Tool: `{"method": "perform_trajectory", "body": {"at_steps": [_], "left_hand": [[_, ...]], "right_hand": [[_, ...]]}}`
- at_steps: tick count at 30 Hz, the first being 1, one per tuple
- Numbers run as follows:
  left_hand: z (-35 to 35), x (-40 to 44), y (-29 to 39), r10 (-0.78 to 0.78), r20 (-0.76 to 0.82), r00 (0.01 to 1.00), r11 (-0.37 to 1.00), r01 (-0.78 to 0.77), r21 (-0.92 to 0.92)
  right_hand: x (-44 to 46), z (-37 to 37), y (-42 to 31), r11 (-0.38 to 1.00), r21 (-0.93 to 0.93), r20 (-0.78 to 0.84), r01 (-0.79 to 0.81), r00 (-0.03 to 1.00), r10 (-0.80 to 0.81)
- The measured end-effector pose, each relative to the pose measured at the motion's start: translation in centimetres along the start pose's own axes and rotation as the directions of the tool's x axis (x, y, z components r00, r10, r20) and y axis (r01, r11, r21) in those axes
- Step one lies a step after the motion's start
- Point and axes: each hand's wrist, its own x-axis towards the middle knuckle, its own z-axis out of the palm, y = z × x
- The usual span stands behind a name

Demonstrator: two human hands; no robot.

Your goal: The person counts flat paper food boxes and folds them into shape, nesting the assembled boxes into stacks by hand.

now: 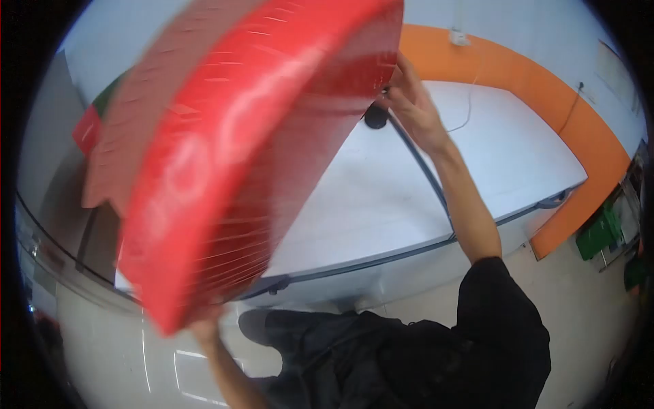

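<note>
A large red box-like piece [225, 129] with a glossy, scratched surface is raised and tilted over the left half of a white chest with a flat top [381, 204]. My right hand [417, 112] grips its upper right edge, fingers partly behind it. At its lower end, my left hand [206, 319] holds the bottom edge; the fingers are blurred and mostly hidden. A brownish-red panel with a jagged edge [136, 116] shows behind the red piece. A small black round thing [376, 116] is just below my right hand.
An orange band [470, 56] runs along the wall behind the chest. A thin cable [470, 102] hangs down to the white top. A green container [599, 235] stands on the right. Pale shiny floor [116, 347] lies in front.
</note>
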Motion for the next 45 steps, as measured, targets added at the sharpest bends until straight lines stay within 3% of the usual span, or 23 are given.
{"method": "perform_trajectory", "body": {"at_steps": [2, 3, 4, 6, 7, 8, 9, 12, 14, 20, 25, 27, 30, 32, 37, 39, 41, 44, 45], "left_hand": [[8.9, -1.6, 4.0, 0.228, 0.253, 0.940, 0.973, -0.227, -0.031], [13.1, -2.3, 7.1, 0.380, 0.311, 0.871, 0.925, -0.368, -0.100], [16.6, -2.5, 10.6, 0.525, 0.298, 0.797, 0.851, -0.501, -0.157], [23.1, -1.9, 18.1, 0.701, -0.027, 0.713, 0.712, -0.701, -0.046], [24.3, -3.0, 19.5, 0.799, 0.040, 0.600, 0.602, -0.795, -0.074], [25.7, -4.5, 20.6, 0.824, 0.084, 0.560, 0.561, -0.828, 0.009], [27.1, -5.8, 21.5, 0.845, 0.129, 0.519, 0.510, -0.854, 0.098], [29.7, -7.7, 23.8, 0.918, 0.134, 0.372, 0.366, -0.928, 0.071], [30.8, -7.9, 24.9, 0.936, 0.117, 0.332, 0.331, -0.943, 0.023], [35.3, -8.4, 27.7, 0.965, 0.196, 0.177, 0.207, -0.967, -0.148], [39.7, -7.4, 31.6, 0.907, 0.401, 0.133, 0.266, -0.917, -0.298], [40.3, -5.9, 31.2, 0.810, 0.570, 0.135, 0.396, -0.843, -0.363], [40.1, -4.0, 27.4, 0.669, 0.735, 0.114, 0.562, -0.724, -0.400], [38.6, -2.5, 23.8, 0.568, 0.808, 0.153, 0.639, -0.701, -0.317], [32.5, 2.6, 15.7, 0.211, 0.882, 0.421, 0.776, -0.621, 0.110], [30.2, 3.1, 13.2, 0.084, 0.854, 0.513, 0.749, -0.598, 0.286], [29.1, 3.2, 11.9, 0.059, 0.852, 0.519, 0.817, -0.516, 0.257], [26.7, 2.9, 11.2, 0.117, 0.813, 0.571, 0.839, -0.495, 0.227], [26.1, 2.7, 11.0, 0.122, 0.807, 0.577, 0.848, -0.483, 0.217]], "right_hand": [[-3.4, 1.5, -1.4, 0.900, 0.416, -0.236, -0.133, 0.940, 0.248], [-4.9, 0.0, -0.7, 0.848, 0.496, -0.231, -0.188, 0.912, 0.338], [-6.5, -1.4, -0.3, 0.790, 0.596, -0.233, -0.143, 0.911, 0.340], [-9.3, -3.6, 1.7, 0.771, 0.636, -0.382, -0.033, 0.854, 0.352], [-11.5, -5.4, 2.9, 0.601, 0.799, -0.308, 0.035, 0.882, 0.358], [-13.7, -7.2, 4.1, 0.390, 0.917, -0.232, 0.079, 0.903, 0.362], [-15.8, -8.0, 3.9, 0.421, 0.904, -0.276, 0.081, 0.862, 0.426], [-21.0, -10.1, 1.6, 0.531, 0.847, -0.392, 0.028, 0.709, 0.586], [-24.9, -11.2, -1.1, 0.604, 0.794, -0.455, -0.067, 0.594, 0.664], [-33.7, -15.4, -7.4, 0.725, 0.627, -0.648, -0.286, 0.324, 0.689], [-32.8, -23.7, -7.0, 0.837, 0.423, -0.837, -0.347, 0.205, 0.507], [-31.1, -28.7, -5.7, 0.878, 0.317, -0.908, -0.359, 0.152, 0.390], [-30.0, -36.4, -5.3, 0.881, 0.144, -0.988, -0.451, -0.017, 0.153], [-29.5, -38.6, -6.5, 0.842, 0.040, -0.994, -0.538, -0.110, -0.023], [-25.1, -27.6, -7.5, 0.881, -0.112, -0.934, -0.459, 0.352, 0.065], [-24.1, -24.8, -4.5, 0.642, -0.384, -0.866, -0.664, 0.500, -0.001], [-23.9, -26.2, -1.4, 0.282, -0.628, -0.763, -0.725, 0.644, -0.044], [-24.2, -28.1, 2.3, 0.206, -0.497, -0.856, -0.843, 0.515, 0.046], [-23.8, -26.5, 3.4, 0.188, -0.642, -0.765, -0.743, 0.635, -0.105]]}}
